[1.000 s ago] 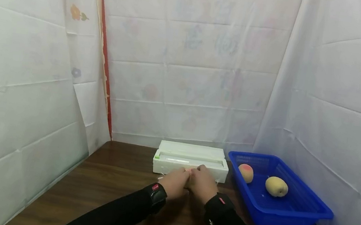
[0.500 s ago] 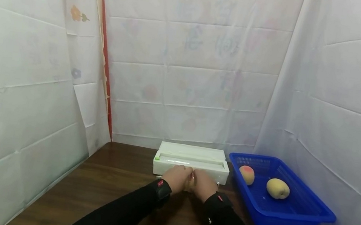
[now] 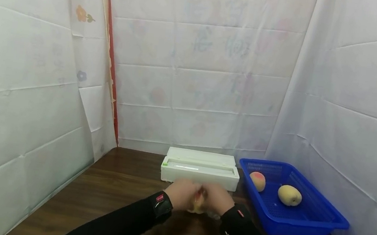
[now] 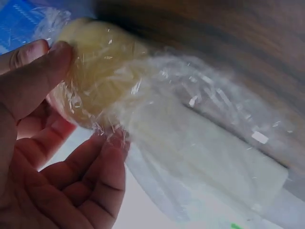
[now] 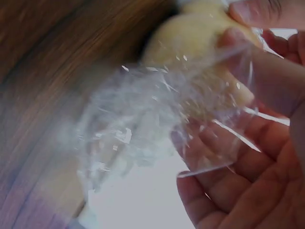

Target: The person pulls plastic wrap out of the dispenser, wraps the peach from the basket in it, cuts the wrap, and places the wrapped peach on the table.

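A yellow peach with a pinkish side [image 4: 102,62] is partly covered by clear plastic wrap [image 4: 205,95], whose loose, crinkled end trails away from the fruit. Between thumb and fingers my left hand [image 3: 180,194] grips the peach from one side. From the other side my right hand [image 3: 218,199] holds it, with the thumb on the peach [image 5: 186,38] and a flap of wrap [image 5: 128,124] over the fingers. In the head view the hands nearly meet just in front of the white wrap box [image 3: 198,179], hiding much of the fruit.
A blue plastic basket [image 3: 306,230] stands to the right, with a pink-tinged peach [image 3: 257,181] and a yellow fruit [image 3: 290,195] in it. White sheets [image 3: 198,95] enclose the dark wooden table [image 3: 123,180] at the back and sides.
Both hands have come slightly back from the box, toward the body, with the peach. More of the wrapped fruit shows between them. The box and basket have stayed in place.
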Demonstrator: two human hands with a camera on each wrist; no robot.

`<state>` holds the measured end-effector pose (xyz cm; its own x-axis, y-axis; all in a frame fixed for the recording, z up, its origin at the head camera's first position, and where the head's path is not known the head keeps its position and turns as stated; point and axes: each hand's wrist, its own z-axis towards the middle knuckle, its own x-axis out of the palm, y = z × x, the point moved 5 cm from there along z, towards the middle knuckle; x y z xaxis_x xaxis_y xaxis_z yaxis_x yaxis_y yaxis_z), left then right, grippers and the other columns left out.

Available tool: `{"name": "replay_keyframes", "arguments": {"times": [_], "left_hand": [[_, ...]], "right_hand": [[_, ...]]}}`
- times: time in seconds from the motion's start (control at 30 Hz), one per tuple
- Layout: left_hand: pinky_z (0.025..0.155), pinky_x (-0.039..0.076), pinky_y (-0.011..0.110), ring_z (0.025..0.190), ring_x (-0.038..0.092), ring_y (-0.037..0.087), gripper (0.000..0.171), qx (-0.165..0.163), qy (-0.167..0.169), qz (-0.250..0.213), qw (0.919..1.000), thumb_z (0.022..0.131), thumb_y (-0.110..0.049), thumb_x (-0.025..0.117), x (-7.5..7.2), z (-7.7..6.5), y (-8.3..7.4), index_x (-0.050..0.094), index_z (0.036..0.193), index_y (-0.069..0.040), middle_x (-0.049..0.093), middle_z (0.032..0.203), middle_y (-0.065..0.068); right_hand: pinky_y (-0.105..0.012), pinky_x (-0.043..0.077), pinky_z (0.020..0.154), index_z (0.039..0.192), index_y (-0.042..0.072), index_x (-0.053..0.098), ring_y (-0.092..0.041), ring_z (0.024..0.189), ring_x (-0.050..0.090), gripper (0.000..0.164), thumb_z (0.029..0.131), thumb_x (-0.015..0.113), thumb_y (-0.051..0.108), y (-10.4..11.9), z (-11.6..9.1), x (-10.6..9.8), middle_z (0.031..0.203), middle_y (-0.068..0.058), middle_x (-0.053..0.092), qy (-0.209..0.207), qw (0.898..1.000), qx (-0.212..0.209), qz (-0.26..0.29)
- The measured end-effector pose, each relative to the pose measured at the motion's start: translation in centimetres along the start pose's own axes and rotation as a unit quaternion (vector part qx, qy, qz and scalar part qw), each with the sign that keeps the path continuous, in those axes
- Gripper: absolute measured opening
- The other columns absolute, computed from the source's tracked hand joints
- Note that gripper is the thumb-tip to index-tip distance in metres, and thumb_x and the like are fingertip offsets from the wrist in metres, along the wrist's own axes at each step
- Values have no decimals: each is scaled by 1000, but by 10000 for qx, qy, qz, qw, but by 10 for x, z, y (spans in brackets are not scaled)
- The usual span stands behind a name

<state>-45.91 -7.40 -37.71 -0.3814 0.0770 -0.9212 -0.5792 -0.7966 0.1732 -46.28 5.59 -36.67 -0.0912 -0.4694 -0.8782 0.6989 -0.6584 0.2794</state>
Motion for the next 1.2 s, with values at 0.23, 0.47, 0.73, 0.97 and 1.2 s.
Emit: {"name": "replay_keyframes", "arguments": {"times": [0.23, 0.47, 0.73, 0.97, 1.2], "left_hand": [[59, 47, 21, 64, 54, 3, 24, -49, 765, -854, 9934, 83, -28, 86, -21, -15, -11, 68, 97, -22, 60, 75, -14], [63, 46, 24, 72, 51, 4, 41, -395, 1072, -866, 9897, 72, -55, 93, 0, 2, 2, 68, 88, -27, 58, 79, -15], [74, 51, 23, 80, 57, 6, 48, -343, 702, -794, 9938, 67, -40, 98, 1, 5, 0, 70, 97, -14, 63, 86, -10], [86, 53, 20, 86, 57, 3, 36, -314, 865, -1537, 9838, 82, -31, 89, -3, 12, 12, 74, 113, -17, 72, 103, -13], [54, 38, 25, 57, 42, 8, 34, -766, 893, -1673, 9789, 79, -30, 91, 4, 14, 22, 60, 69, -18, 49, 64, -11]], "right_hand": [[-35, 53, 74, 113, 14, 77, -12, 83, 63, 34, 80, 88, 17, 5, -11, -7, 97, 5, 74, 1293, 9902, 380, 373], [-43, 52, 82, 123, 9, 75, -19, 90, 62, 33, 93, 71, 23, -9, 4, -2, 108, -3, 75, 1706, 9760, 1108, 777], [-49, 56, 77, 106, 6, 73, -26, 85, 68, 16, 91, 76, 12, 21, 2, -17, 96, -9, 73, -47, 9966, 673, -477], [-45, 60, 87, 104, 8, 74, -26, 99, 73, 14, 104, 61, 4, 63, -3, -20, 103, -8, 75, -1022, 9929, 116, -590], [-37, 52, 66, 85, 12, 68, -20, 74, 65, 16, 96, 71, 1, 45, -15, -1, 85, -6, 68, -591, 9928, 684, -785]]}}
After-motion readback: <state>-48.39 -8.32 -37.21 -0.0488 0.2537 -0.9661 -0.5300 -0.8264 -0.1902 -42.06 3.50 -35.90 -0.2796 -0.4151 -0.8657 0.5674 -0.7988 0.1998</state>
